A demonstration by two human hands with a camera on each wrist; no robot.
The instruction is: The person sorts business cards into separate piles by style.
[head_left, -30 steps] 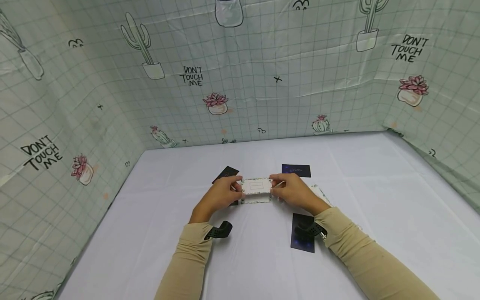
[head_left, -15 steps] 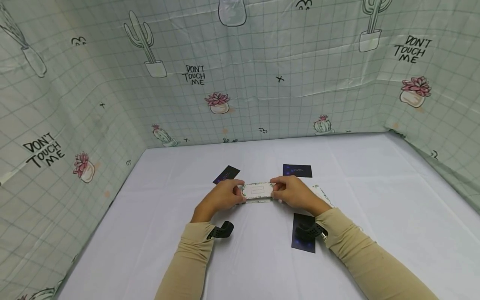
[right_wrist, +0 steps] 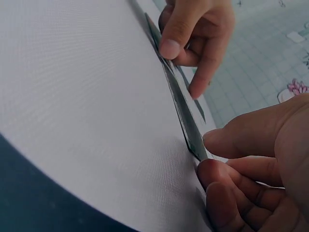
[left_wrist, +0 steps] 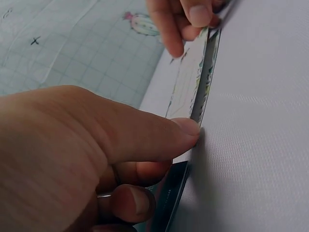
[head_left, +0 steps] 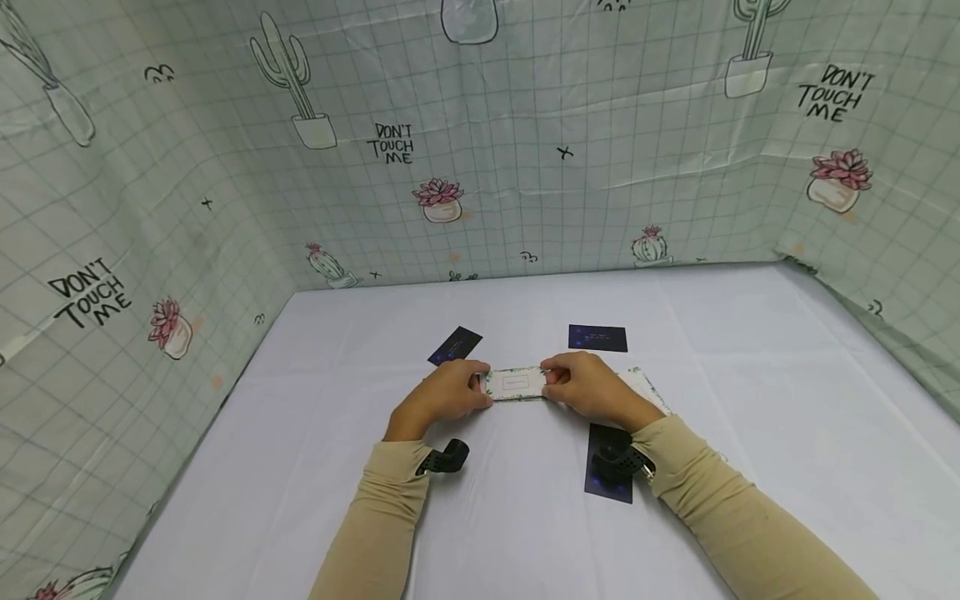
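A white card with a leafy printed border is held between my two hands. My left hand pinches its left end, thumb along the near edge. At the opposite end, the thumb and fingers of my right hand grip it. Just under it is a second leaf-bordered card, apart from it by a narrow dark gap in the left wrist view. Beside my left fingertips in that view lies a dark card. The held card mostly covers the lower one in the head view.
Dark blue cards lie on the white tablecloth: one at back left, one at back right, another partly under the right wrist's black camera mount. Another leaf-bordered card is partly behind my right forearm. A patterned curtain surrounds the table.
Both hands have lowered the held card and drawn it slightly nearer, so the strip of lower card showing below it has shrunk to a thin line. Both hands keep their hold.
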